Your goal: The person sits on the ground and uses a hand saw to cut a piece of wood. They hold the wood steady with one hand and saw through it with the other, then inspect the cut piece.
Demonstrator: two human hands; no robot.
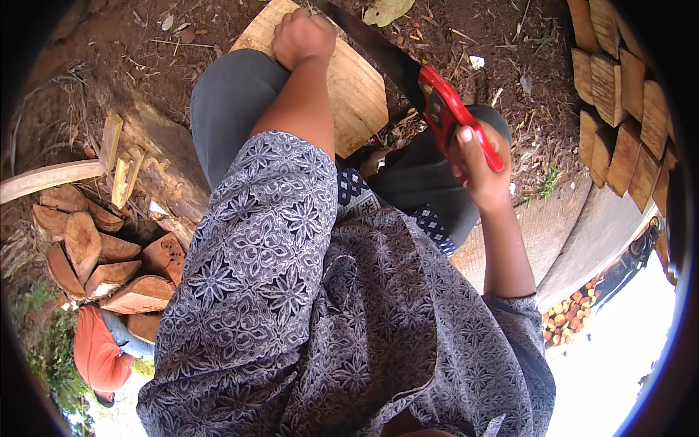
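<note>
My right hand (480, 164) is wrapped round the red handle of a handsaw (437, 102), thumb along its side. The dark blade slants up and left to the top edge, where it passes close by my left hand (304, 38). That left hand is closed in a fist resting on a pale wooden board (357, 95); whatever its fingers hold, if anything, is hidden. The board lies between my knees, its near end cut to angled corners. The blade's far end runs out of view, so I cannot tell whether it touches wood.
Split logs (109, 255) are piled at the left, beside a rough log (156, 160) and a long pale strip (51, 180). Stacked wooden pieces (619, 95) stand at the right. Another person in an orange shirt (98, 349) bends at the lower left. Leaves and chips litter the soil.
</note>
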